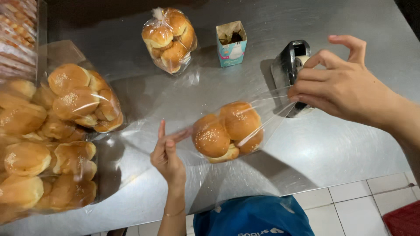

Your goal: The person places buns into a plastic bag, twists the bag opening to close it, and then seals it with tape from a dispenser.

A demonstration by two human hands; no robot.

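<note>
A clear plastic bag (pixel 267 116) with several sesame buns (pixel 227 130) lies on its side on the steel table (pixel 332 144). My right hand (pixel 339 85) pinches the bag's open end, held against a black tape dispenser (pixel 289 65). My left hand (pixel 167 154) is lower, fingers straight and together, their tips touching the bag's other end beside the buns.
A tied bag of buns (pixel 169 38) stands at the back centre. A small teal open carton (pixel 231 43) is beside it. Large clear bags of buns (pixel 52 135) fill the left side. White floor tiles (pixel 363 196) and a blue cloth (pixel 253 216) lie below the table edge.
</note>
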